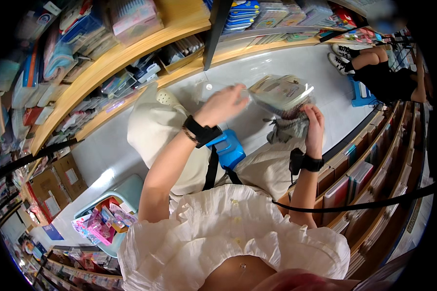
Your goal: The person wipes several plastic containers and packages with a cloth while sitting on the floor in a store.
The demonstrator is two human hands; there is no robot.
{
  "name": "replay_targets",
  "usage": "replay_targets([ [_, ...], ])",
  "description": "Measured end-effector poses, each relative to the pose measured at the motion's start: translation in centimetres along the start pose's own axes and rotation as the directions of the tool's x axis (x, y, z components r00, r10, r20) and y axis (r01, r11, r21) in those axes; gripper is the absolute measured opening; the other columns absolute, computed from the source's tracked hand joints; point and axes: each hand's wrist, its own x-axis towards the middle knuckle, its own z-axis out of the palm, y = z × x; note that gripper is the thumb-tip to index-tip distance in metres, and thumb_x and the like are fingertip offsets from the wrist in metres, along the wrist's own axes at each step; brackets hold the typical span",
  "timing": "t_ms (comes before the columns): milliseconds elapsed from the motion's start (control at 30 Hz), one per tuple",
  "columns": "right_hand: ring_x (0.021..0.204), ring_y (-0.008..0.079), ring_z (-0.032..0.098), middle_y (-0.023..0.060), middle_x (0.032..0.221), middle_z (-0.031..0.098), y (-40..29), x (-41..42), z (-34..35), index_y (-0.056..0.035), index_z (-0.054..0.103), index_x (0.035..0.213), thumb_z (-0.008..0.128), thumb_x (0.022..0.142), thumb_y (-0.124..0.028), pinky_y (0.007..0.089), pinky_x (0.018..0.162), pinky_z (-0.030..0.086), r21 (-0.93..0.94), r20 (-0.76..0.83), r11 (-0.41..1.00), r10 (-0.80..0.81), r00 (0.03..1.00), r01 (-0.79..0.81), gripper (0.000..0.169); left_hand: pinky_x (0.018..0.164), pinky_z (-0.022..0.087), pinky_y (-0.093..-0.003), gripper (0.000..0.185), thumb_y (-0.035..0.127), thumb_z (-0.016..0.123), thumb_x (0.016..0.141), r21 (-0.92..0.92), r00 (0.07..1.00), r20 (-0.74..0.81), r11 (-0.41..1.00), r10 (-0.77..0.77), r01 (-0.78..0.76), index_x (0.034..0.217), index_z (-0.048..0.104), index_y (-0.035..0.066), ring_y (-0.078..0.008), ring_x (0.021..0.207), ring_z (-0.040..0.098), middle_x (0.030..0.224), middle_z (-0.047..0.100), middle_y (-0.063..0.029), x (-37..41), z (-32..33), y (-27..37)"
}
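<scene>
My right hand point(315, 118) pinches the near right corner of a stack of clear plastic-wrapped packets point(282, 92) in front of my knees. A crumpled grey fabric piece point(289, 129) with a dark stitched or toothed edge hangs just below those fingers; its exact kind is unclear. Blurred by motion, my left hand point(225, 103) reaches toward the stack's left side with fingers stretched out. I cannot tell whether it holds any of the thin clear film there. Behind it, on the floor side, shows a clear plastic piece point(205, 89) with a white round spot.
A blue plastic stool point(230, 147) shows between my legs. Wooden shelves point(138, 43) of packaged goods stand on the left. Tiered racks point(371, 163) line the right. A seated person point(382, 76) is at upper right. A pale green bin point(131, 187) of toys and cardboard boxes point(63, 178) stand lower left.
</scene>
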Motion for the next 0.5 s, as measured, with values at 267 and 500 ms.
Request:
replay_targets([
  [267, 0.078, 0.0103, 0.052, 0.0025, 0.081, 0.06, 8.6, 10.9, -0.2, 0.0009, 0.061, 0.084, 0.051, 0.086, -0.018, 0.0232, 0.074, 0.039, -0.09, 0.024, 0.99, 0.112, 0.993, -0.109, 0.022, 0.072, 0.044, -0.04, 0.032, 0.024, 0.053, 0.083, 0.472, 0.961, 0.238, 0.848, 0.14, -0.241, 0.11, 0.051, 0.006, -0.0293, 0.084, 0.058, 0.089, 0.057, -0.0128, -1.6, 1.2, 0.0],
  [500, 0.082, 0.0144, 0.056, 0.0054, 0.088, 0.062, 14.1, 17.7, 1.5, 0.0032, 0.061, 0.095, 0.052, 0.084, -0.022, 0.0257, 0.076, 0.042, -0.227, 0.045, 0.945, 0.254, 0.966, -0.238, 0.029, 0.07, 0.045, -0.0385, 0.035, 0.024, 0.053, 0.083, 0.534, 0.985, 0.133, 0.829, 0.112, -0.167, 0.111, 0.051, 0.004, -0.0286, 0.076, 0.058, 0.085, 0.057, -0.0118, -1.4, -0.6, -0.1],
])
